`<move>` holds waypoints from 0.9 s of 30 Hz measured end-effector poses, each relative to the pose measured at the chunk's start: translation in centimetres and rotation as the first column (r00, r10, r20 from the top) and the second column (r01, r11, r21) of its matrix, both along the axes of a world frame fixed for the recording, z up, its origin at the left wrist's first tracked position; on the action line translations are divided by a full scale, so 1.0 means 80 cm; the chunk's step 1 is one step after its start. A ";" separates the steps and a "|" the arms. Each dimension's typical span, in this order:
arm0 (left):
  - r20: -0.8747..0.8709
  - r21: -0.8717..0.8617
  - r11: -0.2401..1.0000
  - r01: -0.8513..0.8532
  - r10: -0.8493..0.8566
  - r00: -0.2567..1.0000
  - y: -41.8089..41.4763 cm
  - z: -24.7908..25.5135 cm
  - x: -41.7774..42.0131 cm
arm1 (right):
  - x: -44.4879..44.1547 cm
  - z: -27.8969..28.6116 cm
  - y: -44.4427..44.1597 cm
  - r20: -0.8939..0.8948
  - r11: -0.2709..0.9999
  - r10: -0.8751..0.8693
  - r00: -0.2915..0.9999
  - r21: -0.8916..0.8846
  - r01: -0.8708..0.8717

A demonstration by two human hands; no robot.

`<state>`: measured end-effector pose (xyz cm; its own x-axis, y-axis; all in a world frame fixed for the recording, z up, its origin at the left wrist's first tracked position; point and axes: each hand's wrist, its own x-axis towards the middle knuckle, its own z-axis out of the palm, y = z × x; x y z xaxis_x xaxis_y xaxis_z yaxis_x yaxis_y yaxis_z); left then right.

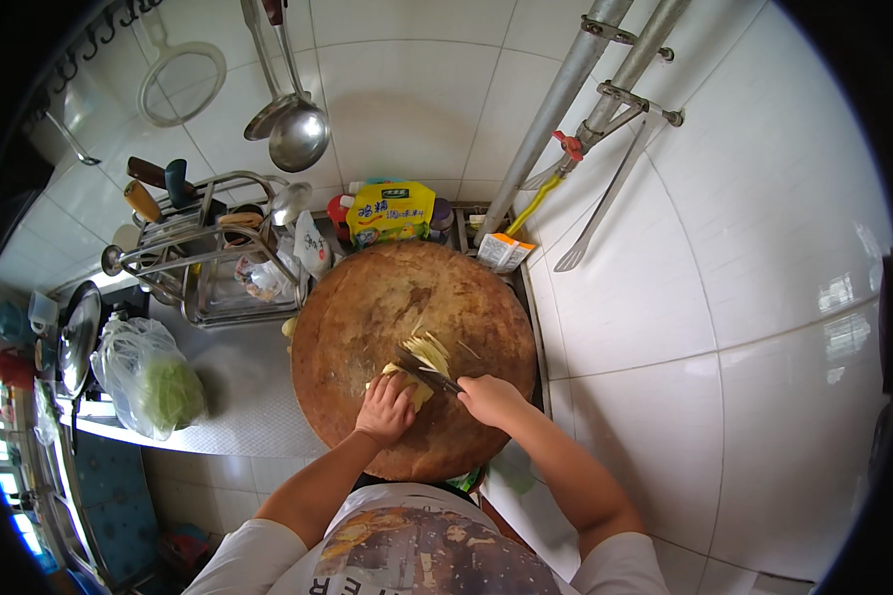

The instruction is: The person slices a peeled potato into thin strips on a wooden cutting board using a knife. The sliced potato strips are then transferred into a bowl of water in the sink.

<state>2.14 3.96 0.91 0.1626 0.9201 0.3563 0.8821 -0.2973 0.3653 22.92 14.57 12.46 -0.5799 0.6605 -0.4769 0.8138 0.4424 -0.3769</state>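
A large round wooden chopping block (409, 297) stands in front of me. My left hand (385, 407) presses down on a pale yellow piece of food (421, 396), its fingertips close to the blade. In my right hand (491, 401) is the handle of a kitchen knife (420, 370), whose dark blade lies against the edge of that piece. Thin yellow shreds (429, 352) lie in a small heap on the far side of the blade, with a few loose ones nearby. What kind of food it is, I cannot tell.
Behind the block stand a yellow seasoning pouch (391, 213) and an orange-and-white packet (504, 253). A metal rack (208, 286) with knives is at the back left. Further left, a clear plastic bag (149, 383) holds something green. Ladles (298, 137) hang above; metal pipes (558, 111) run along the tiled wall.
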 end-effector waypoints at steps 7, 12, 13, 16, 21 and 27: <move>0.012 0.011 1.000 -0.010 0.010 1.000 -0.001 -0.004 0.000 | -0.009 0.005 -0.016 -0.031 1.000 0.023 0.999 0.019 -0.023; 0.024 0.019 1.000 -0.004 0.003 1.000 0.001 -0.006 0.000 | -0.014 0.013 -0.014 -0.047 0.996 0.068 0.997 0.060 -0.065; 0.021 0.020 1.000 -0.006 0.005 1.000 0.001 -0.006 -0.001 | -0.015 0.015 -0.013 -0.048 0.996 0.066 0.997 0.059 -0.063; 0.015 0.018 1.000 -0.005 0.005 1.000 0.001 -0.006 -0.001 | -0.018 0.020 -0.012 -0.036 0.995 0.084 0.996 0.050 -0.082; -0.008 0.013 1.000 -0.010 0.010 1.000 -0.001 -0.008 -0.001 | -0.019 0.013 -0.007 -0.066 0.996 0.090 0.994 0.005 -0.090; 0.016 -0.009 1.000 0.002 -0.001 1.000 0.002 -0.010 -0.001 | -0.028 -0.030 -0.004 -0.035 0.995 0.096 0.995 -0.020 -0.097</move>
